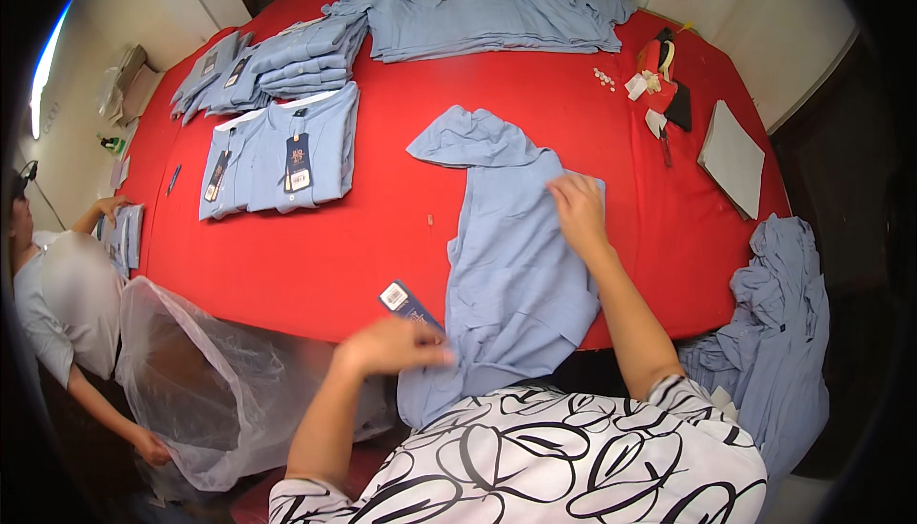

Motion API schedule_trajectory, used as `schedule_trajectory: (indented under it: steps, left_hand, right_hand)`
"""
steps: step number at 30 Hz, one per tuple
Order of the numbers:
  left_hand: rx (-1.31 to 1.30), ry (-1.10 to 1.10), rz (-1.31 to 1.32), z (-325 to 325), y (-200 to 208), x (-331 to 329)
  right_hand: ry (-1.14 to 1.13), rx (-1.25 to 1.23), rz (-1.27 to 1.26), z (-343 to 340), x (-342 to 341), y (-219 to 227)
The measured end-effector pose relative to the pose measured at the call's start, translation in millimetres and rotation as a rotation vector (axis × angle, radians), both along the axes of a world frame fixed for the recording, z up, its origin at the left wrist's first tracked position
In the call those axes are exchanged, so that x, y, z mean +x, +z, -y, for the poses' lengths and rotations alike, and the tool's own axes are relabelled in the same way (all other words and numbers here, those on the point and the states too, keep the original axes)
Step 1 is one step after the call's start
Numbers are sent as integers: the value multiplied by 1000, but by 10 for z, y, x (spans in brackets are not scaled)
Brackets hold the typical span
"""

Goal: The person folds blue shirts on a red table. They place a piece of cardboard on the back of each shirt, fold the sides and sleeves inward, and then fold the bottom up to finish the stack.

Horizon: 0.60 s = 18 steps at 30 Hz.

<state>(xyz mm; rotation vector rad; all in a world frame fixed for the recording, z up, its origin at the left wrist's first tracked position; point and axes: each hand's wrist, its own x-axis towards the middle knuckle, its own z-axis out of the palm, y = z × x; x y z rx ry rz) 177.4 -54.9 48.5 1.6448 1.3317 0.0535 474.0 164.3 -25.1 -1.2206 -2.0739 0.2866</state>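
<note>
A light blue shirt [516, 247] lies partly folded in front of me, one sleeve spread to the upper left and its lower end hanging over the table's near edge. On the shirt's right edge rests my right hand [579, 213], fingers laid out over the cloth. My left hand [394, 344] is above the lower left part of the shirt, smeared by motion, so its grip is unclear. A dark blue hang tag [409, 304] with a white label sticks out beside that hand, its lower end hidden.
Folded shirts [287, 156] with tags and a stack of unfolded shirts [487, 13] lie on the red table [392, 132]. White paper sheets [734, 159] and small tools [664, 85] are at right. More shirts [778, 314] hang there. At left, a person holds a clear plastic bag [191, 381].
</note>
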Motion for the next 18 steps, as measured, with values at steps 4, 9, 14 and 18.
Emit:
schedule_trajectory:
  steps: [4,9,14,18]
  left_hand:
    - [461,410,-111,-1045,47,179]
    - [899,904,-107,-1892,-816,438]
    - [706,544,-283,-1742,-761,878]
    - [837,868,-139,-1200,-879,307]
  right_hand:
    - [84,134,-135,-320,-704,-428]
    - [282,52,102,346,-936,-365]
    - [461,-96,-211,1098,-112,-239]
    - [398,-930,-1083,1345,826,15]
